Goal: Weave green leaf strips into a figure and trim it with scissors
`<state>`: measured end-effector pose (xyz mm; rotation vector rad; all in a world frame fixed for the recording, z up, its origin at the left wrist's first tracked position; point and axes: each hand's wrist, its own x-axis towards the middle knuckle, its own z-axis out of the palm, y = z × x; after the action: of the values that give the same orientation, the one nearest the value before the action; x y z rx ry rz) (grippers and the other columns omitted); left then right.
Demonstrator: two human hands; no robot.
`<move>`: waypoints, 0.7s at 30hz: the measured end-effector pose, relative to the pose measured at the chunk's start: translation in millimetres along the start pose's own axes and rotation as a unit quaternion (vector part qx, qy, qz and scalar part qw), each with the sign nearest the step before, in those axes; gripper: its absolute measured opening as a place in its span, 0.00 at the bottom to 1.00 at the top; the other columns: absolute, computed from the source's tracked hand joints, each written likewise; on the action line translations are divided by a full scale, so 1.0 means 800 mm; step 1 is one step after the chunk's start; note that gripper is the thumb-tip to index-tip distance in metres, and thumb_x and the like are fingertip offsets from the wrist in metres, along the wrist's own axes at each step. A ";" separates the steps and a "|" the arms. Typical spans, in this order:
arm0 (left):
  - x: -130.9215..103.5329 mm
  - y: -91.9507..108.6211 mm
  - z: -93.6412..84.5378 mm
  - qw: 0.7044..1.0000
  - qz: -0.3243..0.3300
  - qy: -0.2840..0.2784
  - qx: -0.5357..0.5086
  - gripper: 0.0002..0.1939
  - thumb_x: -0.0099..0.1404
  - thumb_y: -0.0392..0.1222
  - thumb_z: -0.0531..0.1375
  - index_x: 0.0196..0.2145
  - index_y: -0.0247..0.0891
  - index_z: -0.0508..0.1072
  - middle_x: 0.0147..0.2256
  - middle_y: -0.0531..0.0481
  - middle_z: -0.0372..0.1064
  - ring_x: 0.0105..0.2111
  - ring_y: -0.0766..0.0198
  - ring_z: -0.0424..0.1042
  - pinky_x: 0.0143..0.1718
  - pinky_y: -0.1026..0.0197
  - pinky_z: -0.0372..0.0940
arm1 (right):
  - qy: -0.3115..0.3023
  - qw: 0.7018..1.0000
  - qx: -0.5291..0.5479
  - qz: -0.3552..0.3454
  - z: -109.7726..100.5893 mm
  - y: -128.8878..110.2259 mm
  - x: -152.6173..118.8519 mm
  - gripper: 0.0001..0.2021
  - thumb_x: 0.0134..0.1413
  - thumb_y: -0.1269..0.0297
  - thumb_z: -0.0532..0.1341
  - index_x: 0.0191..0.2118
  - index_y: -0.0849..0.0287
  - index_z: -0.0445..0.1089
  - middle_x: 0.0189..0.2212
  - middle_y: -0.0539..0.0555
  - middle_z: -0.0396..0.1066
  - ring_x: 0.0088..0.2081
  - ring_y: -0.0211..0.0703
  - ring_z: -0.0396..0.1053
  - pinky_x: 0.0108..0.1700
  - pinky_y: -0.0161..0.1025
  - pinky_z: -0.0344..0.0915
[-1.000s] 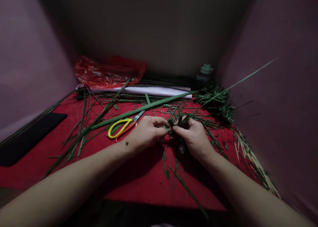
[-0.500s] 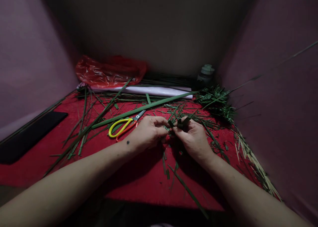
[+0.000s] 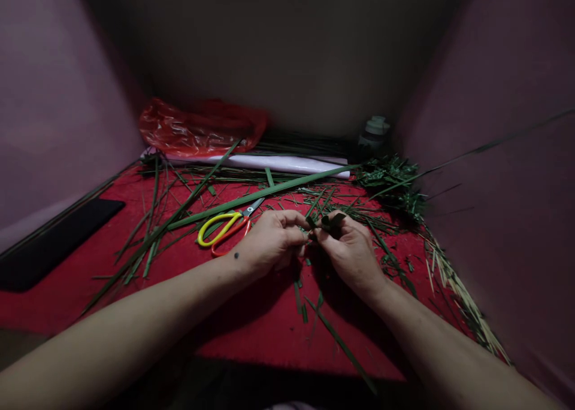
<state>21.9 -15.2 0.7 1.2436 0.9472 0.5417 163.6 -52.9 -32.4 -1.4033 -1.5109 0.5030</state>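
Both hands meet over the middle of the red table surface (image 3: 251, 332). My left hand (image 3: 276, 239) is closed, its thumb and fingers pinching the left side of a small folded piece of dark green leaf strip (image 3: 333, 221). Pinched around the right side of that same piece is my right hand (image 3: 348, 248), with short strip ends standing up above its fingers. The fingers partly hide the folded strip. Scissors (image 3: 220, 229) with one yellow and one orange handle lie just left of my left hand, blades pointing away from me. Loose leaf scraps (image 3: 305, 311) lie below the hands.
Long green leaf strips (image 3: 260, 196) cross behind the scissors. At the back are a red plastic bag (image 3: 202, 128), a white roll (image 3: 287, 164) and a bottle (image 3: 374, 131). A green leafy bundle (image 3: 390, 179) sits back right, a black flat object (image 3: 58, 242) left, pale sticks (image 3: 465, 302) right.
The hands stay nearly in place, fingertips shifting slightly on the folded strip. The whole view has drifted a little.
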 end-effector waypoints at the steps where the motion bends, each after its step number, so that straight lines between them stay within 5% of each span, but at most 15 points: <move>1: 0.001 -0.001 0.000 1.000 0.001 -0.001 -0.008 0.05 0.52 0.34 0.57 0.29 0.36 0.64 0.14 0.58 0.61 0.07 0.76 0.49 0.08 0.70 0.44 | 0.001 1.000 -0.001 -0.003 0.000 0.001 0.000 0.05 0.49 0.68 0.55 0.24 0.58 0.62 0.22 0.48 0.62 0.26 0.37 0.59 0.31 0.34 0.56; 7: 0.004 -0.008 -0.001 1.000 -0.001 -0.014 -0.022 0.06 0.52 0.36 0.57 0.31 0.36 0.65 0.15 0.57 0.63 0.08 0.76 0.47 0.10 0.70 0.44 | 0.010 1.000 0.000 -0.016 0.001 0.004 -0.001 0.05 0.49 0.69 0.55 0.25 0.58 0.62 0.22 0.48 0.62 0.26 0.37 0.59 0.30 0.34 0.56; 13: 0.001 -0.015 0.004 0.981 0.158 0.041 0.108 0.06 0.53 0.35 0.57 0.31 0.34 0.71 0.29 0.52 0.69 0.28 0.69 0.67 0.29 0.68 0.61 | 0.019 0.999 0.020 -0.017 0.001 0.002 0.001 0.03 0.48 0.70 0.56 0.26 0.58 0.64 0.25 0.49 0.65 0.28 0.38 0.62 0.32 0.34 0.57; 18: 0.002 -0.002 0.003 1.000 0.018 0.002 0.006 0.08 0.53 0.35 0.57 0.33 0.34 0.67 0.17 0.57 0.62 0.13 0.76 0.54 0.14 0.71 0.48 | 0.021 0.999 0.025 -0.013 0.000 0.002 0.001 0.03 0.48 0.70 0.56 0.25 0.58 0.63 0.23 0.48 0.63 0.27 0.37 0.60 0.31 0.34 0.56; 21: 0.002 -0.004 0.001 0.998 0.035 0.007 0.043 0.07 0.54 0.35 0.57 0.33 0.34 0.68 0.17 0.57 0.62 0.12 0.76 0.53 0.14 0.70 0.49 | 0.010 0.999 0.040 -0.008 0.000 0.004 0.000 0.04 0.48 0.70 0.55 0.25 0.58 0.63 0.22 0.48 0.62 0.26 0.36 0.59 0.30 0.34 0.56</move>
<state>23.3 -15.4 -2.8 1.3555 0.9504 0.5708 165.4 -52.0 -35.1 -1.3285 -1.4690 0.5322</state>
